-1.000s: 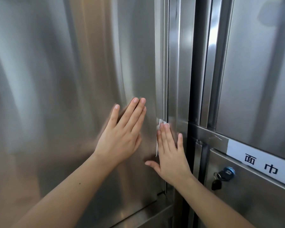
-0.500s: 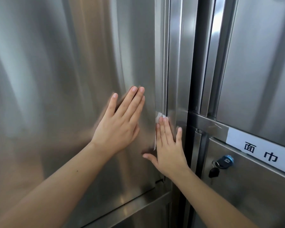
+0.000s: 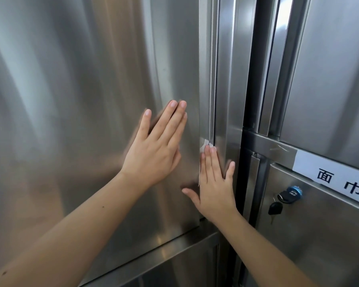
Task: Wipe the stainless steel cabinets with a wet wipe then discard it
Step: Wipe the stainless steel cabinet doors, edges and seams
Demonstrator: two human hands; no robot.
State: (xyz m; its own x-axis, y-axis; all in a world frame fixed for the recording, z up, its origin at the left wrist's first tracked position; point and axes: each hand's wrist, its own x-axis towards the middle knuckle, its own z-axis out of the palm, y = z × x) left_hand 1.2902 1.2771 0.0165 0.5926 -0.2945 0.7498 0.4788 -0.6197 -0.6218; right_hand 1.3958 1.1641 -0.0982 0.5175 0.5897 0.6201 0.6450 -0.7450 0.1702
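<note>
A tall stainless steel cabinet door (image 3: 81, 100) fills the left of the view. My left hand (image 3: 155, 150) lies flat on it with straight fingers and holds nothing. My right hand (image 3: 214, 183) presses a white wet wipe (image 3: 204, 145) flat against the door's right edge and the steel frame (image 3: 228, 79). Only a small part of the wipe shows above and left of my fingers; the rest is under my palm.
To the right stand more steel cabinet doors (image 3: 330, 69), with a white label with black characters (image 3: 336, 177) and a blue lock with a black key (image 3: 288, 195) hanging from it. A horizontal steel ledge (image 3: 164, 257) runs below the left door.
Both hands have slid upward on the steel, the right one carrying the wipe along the door's edge. The view has shifted slightly.
</note>
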